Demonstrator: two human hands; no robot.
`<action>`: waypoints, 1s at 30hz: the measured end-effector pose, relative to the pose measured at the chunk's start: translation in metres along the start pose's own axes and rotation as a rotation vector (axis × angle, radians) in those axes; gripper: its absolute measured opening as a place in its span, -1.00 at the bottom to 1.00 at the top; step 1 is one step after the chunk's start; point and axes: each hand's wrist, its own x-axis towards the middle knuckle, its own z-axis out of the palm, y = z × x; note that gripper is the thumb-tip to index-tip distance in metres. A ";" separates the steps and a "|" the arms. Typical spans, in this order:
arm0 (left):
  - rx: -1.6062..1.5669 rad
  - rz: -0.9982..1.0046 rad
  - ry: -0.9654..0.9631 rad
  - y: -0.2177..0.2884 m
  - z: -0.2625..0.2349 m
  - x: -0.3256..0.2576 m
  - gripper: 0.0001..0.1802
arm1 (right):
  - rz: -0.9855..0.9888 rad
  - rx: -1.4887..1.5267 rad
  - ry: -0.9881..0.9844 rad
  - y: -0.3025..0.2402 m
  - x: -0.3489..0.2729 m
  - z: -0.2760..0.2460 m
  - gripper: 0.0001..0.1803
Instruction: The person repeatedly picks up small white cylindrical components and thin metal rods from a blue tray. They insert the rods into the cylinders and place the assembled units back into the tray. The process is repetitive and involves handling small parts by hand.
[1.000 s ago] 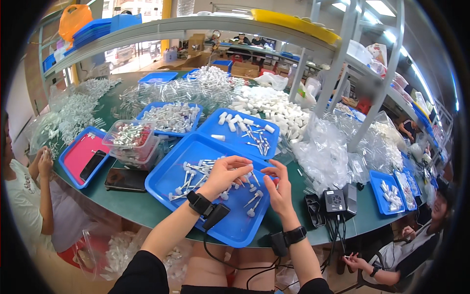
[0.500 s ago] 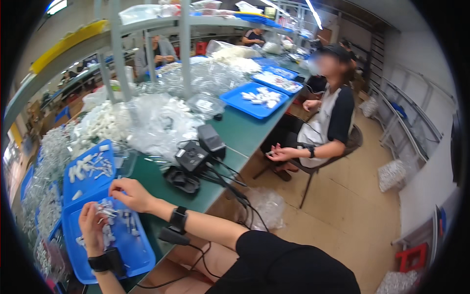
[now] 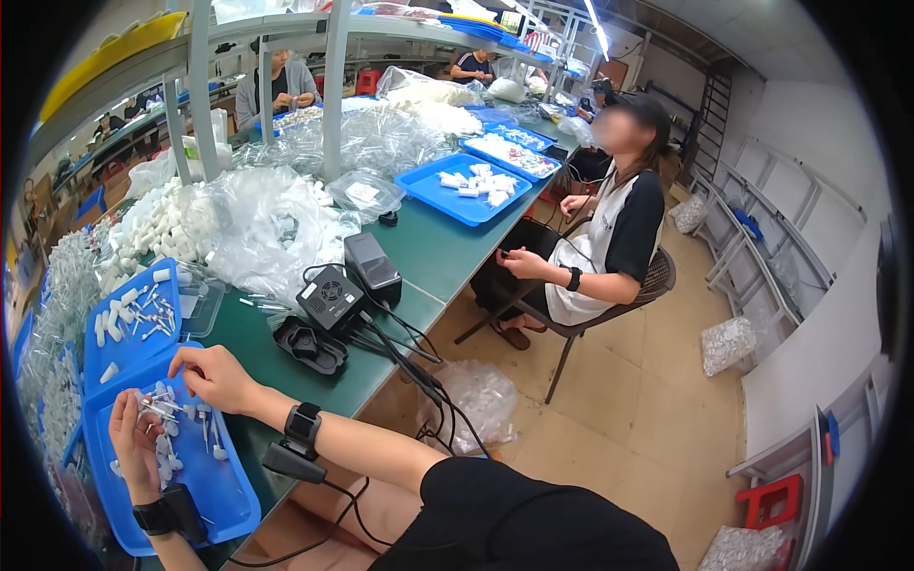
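Observation:
Over the near blue tray (image 3: 224, 504), my left hand (image 3: 136, 447) has its fingers curled around several small white plastic pieces with thin metal shafts (image 3: 158, 407). My right hand (image 3: 217, 377) hovers at the tray's far edge, with the fingers bent downward and close together. Whatever sits at those fingertips is too small to make out. Loose white pieces with metal shafts (image 3: 217, 440) lie in the tray below both hands. A second blue tray (image 3: 100, 366) adjoins it on the far side, holding white cylindrical caps (image 3: 114, 324) and more shafted pieces.
Black boxes with cables (image 3: 331, 297) and a black holder (image 3: 309, 347) occupy the green table (image 3: 419, 271). Clear plastic bags (image 3: 257, 224) and heaped white caps (image 3: 157, 233) lie behind. A seated co-worker (image 3: 590, 247) is at the right, near another blue tray (image 3: 447, 202).
The whole view has shifted, so the table and trays sit further left and lower. My hands stay over the near tray, the left still around the shafted pieces.

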 end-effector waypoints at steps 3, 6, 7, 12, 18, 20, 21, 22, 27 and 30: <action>0.013 -0.010 0.015 -0.001 -0.002 0.001 -0.76 | 0.010 -0.012 -0.016 -0.003 0.000 0.000 -0.84; 0.030 -0.020 0.062 -0.001 -0.004 0.002 -0.69 | 0.016 -0.028 -0.037 -0.005 -0.001 0.000 -0.84; 0.036 -0.026 0.083 -0.003 -0.004 0.002 -0.67 | 0.020 -0.035 -0.045 -0.004 -0.003 0.000 -0.84; 0.037 -0.041 0.101 -0.005 -0.005 0.005 -0.64 | -0.001 -0.073 -0.043 -0.004 -0.003 0.000 -0.85; 0.000 -0.013 0.065 -0.006 -0.012 0.009 -0.63 | 0.099 0.055 -0.060 -0.009 0.000 -0.003 -0.84; -0.018 -0.021 0.109 -0.006 -0.009 0.006 -0.64 | 0.133 0.068 -0.060 -0.004 -0.003 -0.004 -0.84; -0.025 -0.015 0.134 -0.004 -0.010 0.007 -0.65 | 0.140 0.076 -0.064 -0.002 -0.002 -0.003 -0.83; -0.012 -0.024 0.103 -0.004 -0.013 0.008 -0.68 | 0.146 0.065 -0.073 -0.003 -0.002 -0.003 -0.83; 0.001 -0.028 0.092 0.002 -0.007 0.004 -0.72 | 0.142 -0.009 -0.108 -0.003 -0.001 -0.003 -0.82; 0.008 -0.026 0.090 0.003 -0.004 0.002 -0.72 | 0.157 -0.018 -0.109 -0.005 -0.001 -0.003 -0.82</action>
